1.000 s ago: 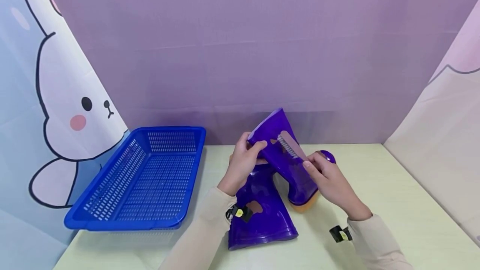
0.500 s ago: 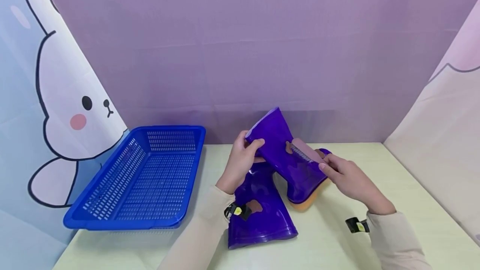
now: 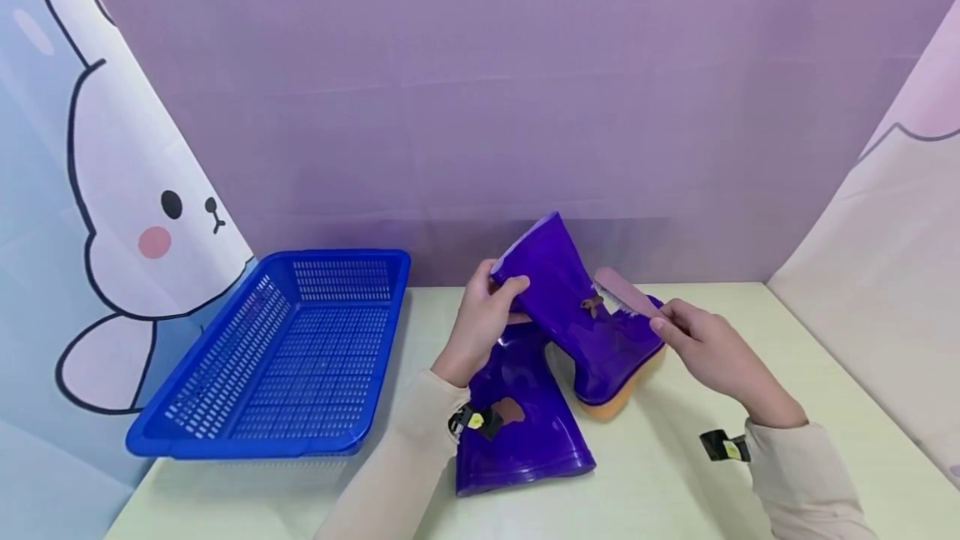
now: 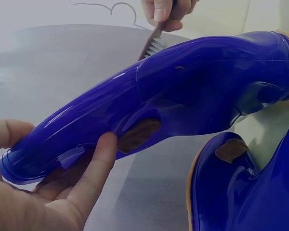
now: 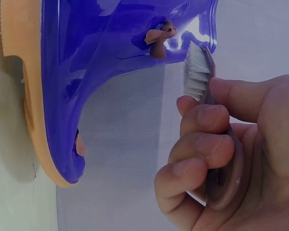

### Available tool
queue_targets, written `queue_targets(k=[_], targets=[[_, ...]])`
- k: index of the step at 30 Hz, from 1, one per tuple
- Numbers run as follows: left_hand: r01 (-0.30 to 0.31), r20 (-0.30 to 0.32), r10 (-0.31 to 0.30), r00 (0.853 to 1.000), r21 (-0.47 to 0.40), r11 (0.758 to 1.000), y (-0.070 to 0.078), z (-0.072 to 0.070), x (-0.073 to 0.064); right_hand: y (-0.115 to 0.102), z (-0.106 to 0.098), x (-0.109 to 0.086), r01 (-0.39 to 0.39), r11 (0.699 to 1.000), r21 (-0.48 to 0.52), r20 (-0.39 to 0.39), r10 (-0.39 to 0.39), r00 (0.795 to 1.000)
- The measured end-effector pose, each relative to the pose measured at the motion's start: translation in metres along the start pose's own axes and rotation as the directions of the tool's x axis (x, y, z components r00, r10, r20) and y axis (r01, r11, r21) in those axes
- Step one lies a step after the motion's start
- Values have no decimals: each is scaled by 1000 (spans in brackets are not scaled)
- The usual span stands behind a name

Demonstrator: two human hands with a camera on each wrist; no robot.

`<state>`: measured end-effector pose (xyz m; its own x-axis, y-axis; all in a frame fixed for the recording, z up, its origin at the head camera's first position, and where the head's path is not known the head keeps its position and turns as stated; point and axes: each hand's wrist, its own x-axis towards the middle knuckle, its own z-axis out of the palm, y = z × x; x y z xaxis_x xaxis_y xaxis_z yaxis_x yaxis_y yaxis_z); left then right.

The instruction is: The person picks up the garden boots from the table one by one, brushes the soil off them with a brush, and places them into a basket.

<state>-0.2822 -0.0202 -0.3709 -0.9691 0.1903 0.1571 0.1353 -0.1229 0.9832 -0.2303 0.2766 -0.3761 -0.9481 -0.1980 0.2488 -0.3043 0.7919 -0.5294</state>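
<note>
1. Left fingers (image 4: 103, 151) grip the raised boot (image 3: 558, 298) at its top; its shaft's long axis slopes down rightward from them, toe toward the right fingers (image 5: 212, 144).
2. Those grip the brush (image 3: 628, 293), its head pointing up-left.
3. Below the left fingers, another boot (image 3: 528, 440) opens toward the person.

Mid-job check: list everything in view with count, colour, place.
basket: 1, blue, left on the table
held boot: 1, purple, orange sole, tilted in left hand
lying boot: 1, purple, on the table
brush: 1, pinkish, white bristles, in right hand
patches: several, brown, on both boots
table: 1, pale green, under basket
back cloth: 1, purple, behind table
left cloth: 1, blue, white rabbit, left side
right cloth: 1, white, pink, right side
wrist devices: 2, black, yellow, at wrists
sleeves: 2, cream, on forearms
hands: 2, bare, holding boot and brush
</note>
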Motion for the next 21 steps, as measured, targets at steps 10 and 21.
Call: queue_targets(k=[10, 21], targets=[[1, 4, -1, 1000, -16, 1000, -1, -1, 1, -3, 8, 0, 0, 997, 83, 119, -10, 993], [-4, -2, 4, 1000, -16, 1000, 3, -1, -1, 7, -14, -7, -21, 1000, 6, 162, 20, 987]])
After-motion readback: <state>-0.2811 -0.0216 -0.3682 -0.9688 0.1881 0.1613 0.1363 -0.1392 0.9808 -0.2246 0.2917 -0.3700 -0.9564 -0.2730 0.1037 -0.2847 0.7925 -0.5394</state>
